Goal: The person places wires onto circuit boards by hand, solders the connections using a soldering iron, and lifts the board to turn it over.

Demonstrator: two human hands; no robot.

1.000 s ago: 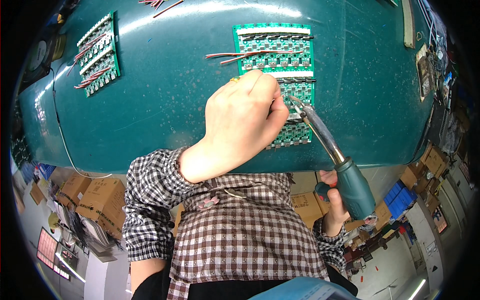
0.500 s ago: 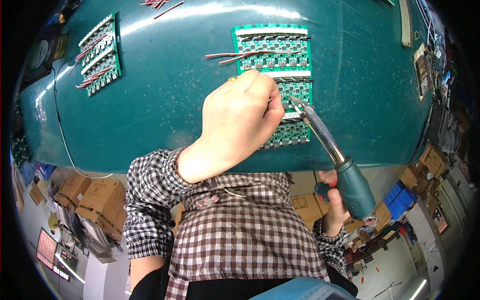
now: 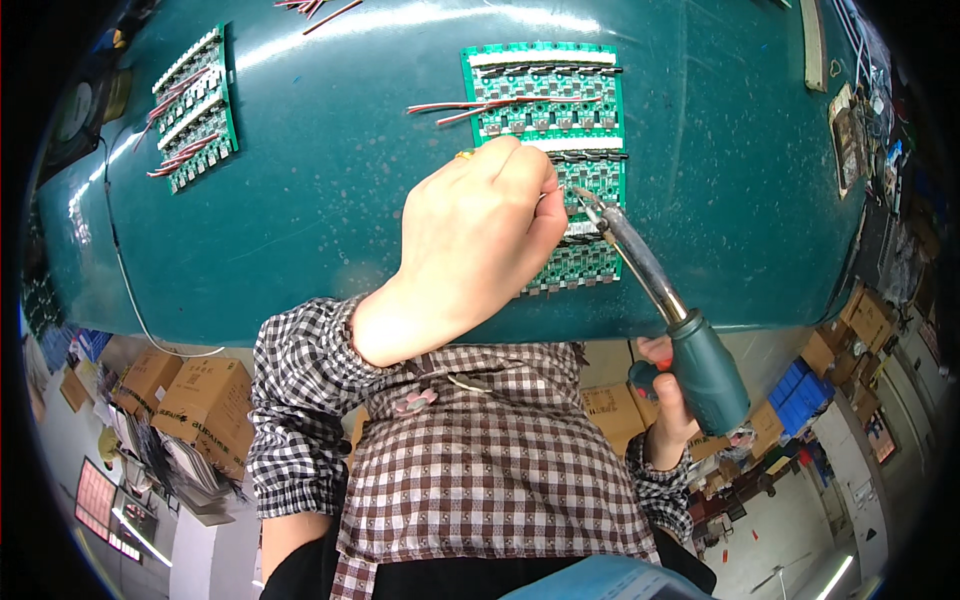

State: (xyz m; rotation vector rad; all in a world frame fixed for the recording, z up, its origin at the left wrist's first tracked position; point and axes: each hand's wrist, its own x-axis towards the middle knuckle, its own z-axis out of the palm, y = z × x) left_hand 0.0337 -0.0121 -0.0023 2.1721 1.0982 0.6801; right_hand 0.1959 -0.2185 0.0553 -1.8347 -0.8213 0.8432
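My left hand is over the green circuit board panel, its thumb and forefinger pinched on a thin wire, mostly hidden by the fingers. In my right hand is a soldering gun with a dark green handle and a metal barrel. Its tip points up and left, close to the pinched fingers, over the panel's middle rows; whether it touches the board I cannot tell. Red, black and white wires lie across the panel's upper part. Short black wires run along its white connector rows.
A second circuit board panel with red wires lies on the green tabletop at the left. Loose wires are at the far edge. A cable crosses the left side. Cardboard boxes stand below the table.
The soldering gun's tip has shifted very slightly left, toward the fingers of my left hand. Both hands keep their grips and almost the same places.
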